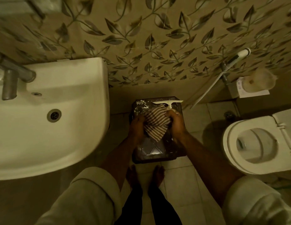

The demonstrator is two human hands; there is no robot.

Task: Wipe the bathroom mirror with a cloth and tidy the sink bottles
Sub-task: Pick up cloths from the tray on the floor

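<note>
A striped brown-and-white cloth hangs stretched between both hands, low over a dark stool. My left hand grips its left edge and my right hand grips its right edge. The white sink fills the left side, its metal tap at the far left. No bottles show on the sink from here. The mirror is not in view.
A dark paint-spattered stool stands on the tiled floor between sink and toilet, with a white squeegee lying on its far edge. A hand sprayer and hose hang on the leaf-patterned wall. My bare feet stand just before the stool.
</note>
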